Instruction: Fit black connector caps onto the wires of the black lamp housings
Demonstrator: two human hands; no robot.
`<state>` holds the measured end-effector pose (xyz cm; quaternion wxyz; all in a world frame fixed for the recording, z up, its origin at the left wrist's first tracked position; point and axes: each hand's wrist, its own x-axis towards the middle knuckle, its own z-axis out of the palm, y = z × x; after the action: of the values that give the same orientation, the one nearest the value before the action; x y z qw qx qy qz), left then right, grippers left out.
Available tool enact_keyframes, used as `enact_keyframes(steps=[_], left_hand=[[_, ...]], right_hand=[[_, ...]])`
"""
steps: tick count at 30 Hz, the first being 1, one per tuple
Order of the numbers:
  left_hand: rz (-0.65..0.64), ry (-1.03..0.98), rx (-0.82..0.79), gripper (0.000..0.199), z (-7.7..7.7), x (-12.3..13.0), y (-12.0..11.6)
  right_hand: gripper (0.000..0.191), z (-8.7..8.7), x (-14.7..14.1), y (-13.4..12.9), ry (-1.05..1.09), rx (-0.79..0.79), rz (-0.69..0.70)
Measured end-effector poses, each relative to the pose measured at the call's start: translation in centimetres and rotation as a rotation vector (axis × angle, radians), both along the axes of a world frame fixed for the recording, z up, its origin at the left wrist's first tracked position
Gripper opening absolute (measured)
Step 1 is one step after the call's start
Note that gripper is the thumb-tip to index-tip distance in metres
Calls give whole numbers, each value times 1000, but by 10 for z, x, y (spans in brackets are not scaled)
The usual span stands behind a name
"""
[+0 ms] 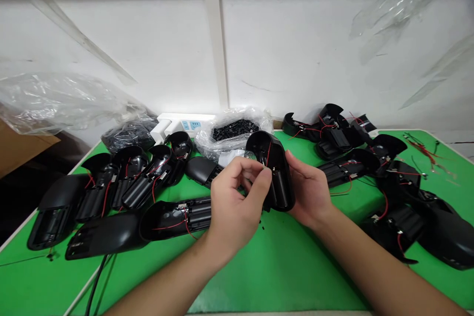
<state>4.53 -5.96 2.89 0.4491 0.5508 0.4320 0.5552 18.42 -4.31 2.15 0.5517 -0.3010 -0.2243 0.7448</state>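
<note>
A black plastic housing (283, 187) with a rounded hollow end and battery-like tubes stands tilted above the middle of the table. My right hand (311, 190) grips its right side, with the thumb along the edge and the other fingers hidden behind. At the housing's left edge, the thumb and forefinger of my left hand (239, 195) are pinched together. A thin red wire (268, 153) runs down inside the hollow into that pinch; its end is hidden by the fingertips. Just beyond my left hand lies a black cover (202, 170).
Similar black housings with red wires (129, 177) cover the left of the green table (289, 266); more (348, 165) lie at right. Behind are a bag of small black parts (237, 131) and a white power strip (188, 123). Loose wires (425, 150) lie far right.
</note>
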Motion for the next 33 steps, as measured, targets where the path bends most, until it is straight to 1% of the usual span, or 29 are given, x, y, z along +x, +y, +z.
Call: enact_keyframes(steps=[3, 8, 12, 14, 17, 19, 22, 26, 30, 33], left_hand=[[36, -40, -19, 21, 4, 1, 1], [74, -129, -61, 22, 14, 1, 4], [93, -212, -85, 21, 14, 1, 7], [70, -278, -107, 21, 13, -1, 7], [-37, -395, -133, 22, 13, -4, 5], [-126, -426, -135, 21, 15, -5, 4], [-203, -448, -136, 18, 17, -5, 4], [-194, -510, -166, 17, 18, -5, 6], [-147, -502, -196, 20, 17, -3, 6], [-111, -503, -225, 25, 19, -1, 6]], right_hand=[[28, -2, 1, -1, 26, 19, 31], [30, -5, 3, -1, 41, -3, 61], [31, -5, 3, -1, 19, 11, 82], [31, -5, 3, -2, 21, 24, 102], [34, -3, 1, -4, 17, 69, 155], [34, -2, 0, -5, 18, 105, 197], [27, -4, -2, -5, 57, 80, 182], [28, -7, -1, -5, 80, 4, 148], [35, -6, 1, -5, 56, -14, 150], [36, -4, 2, -5, 22, -17, 113]])
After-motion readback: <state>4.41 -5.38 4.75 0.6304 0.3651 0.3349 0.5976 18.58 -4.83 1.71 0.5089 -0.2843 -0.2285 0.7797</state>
